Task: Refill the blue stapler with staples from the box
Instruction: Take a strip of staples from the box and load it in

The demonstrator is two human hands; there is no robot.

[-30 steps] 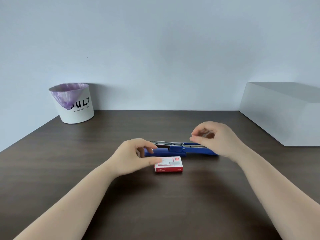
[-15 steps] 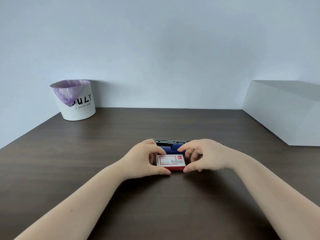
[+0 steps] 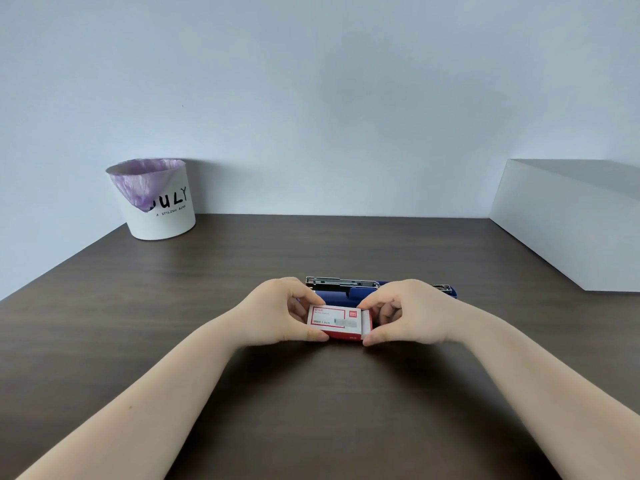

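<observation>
A small red and white staple box [image 3: 335, 321] lies on the dark wooden table [image 3: 173, 306] in front of me. My left hand [image 3: 280, 313] grips its left end between thumb and fingers. My right hand [image 3: 407, 313] pinches its right end, where a white inner tray shows slightly out of the red sleeve. Just behind the box lies the blue stapler [image 3: 360, 289], opened flat, its metal staple channel stretched to the left and its blue arm to the right. My hands hide part of the stapler.
A white bin [image 3: 162, 216] with a purple liner stands at the table's far left corner by the wall. A large white box [image 3: 571, 230] sits at the right. The table's left edge runs diagonally toward me.
Both hands came down from above the stapler onto the staple box and took hold of its ends. The inner tray now shows a little at the right end.
</observation>
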